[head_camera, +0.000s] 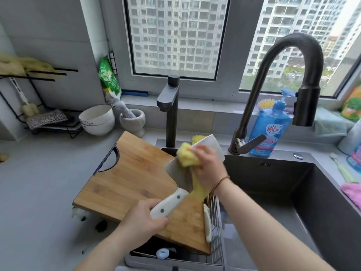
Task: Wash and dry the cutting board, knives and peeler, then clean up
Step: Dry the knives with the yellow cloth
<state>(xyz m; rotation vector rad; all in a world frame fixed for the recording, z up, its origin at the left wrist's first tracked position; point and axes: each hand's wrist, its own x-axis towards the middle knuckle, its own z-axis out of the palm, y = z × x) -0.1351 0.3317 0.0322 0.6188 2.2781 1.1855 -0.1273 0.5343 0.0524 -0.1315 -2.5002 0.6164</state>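
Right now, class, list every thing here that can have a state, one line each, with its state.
cutting board: lies partly over the sink.
cleaver: held above the cutting board.
left hand: grips the cleaver's handle.
right hand: presses a yellow cloth on the blade.
tall tap: no water running.
soap bottle: upright.
bowls: stacked, upright.

wooden cutting board, shiny metal cleaver, matt dark sink

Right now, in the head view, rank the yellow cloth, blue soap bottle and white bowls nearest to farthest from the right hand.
1. yellow cloth, gripped in the right hand.
2. blue soap bottle, behind the sink, to the right.
3. white bowls, back left on the counter.
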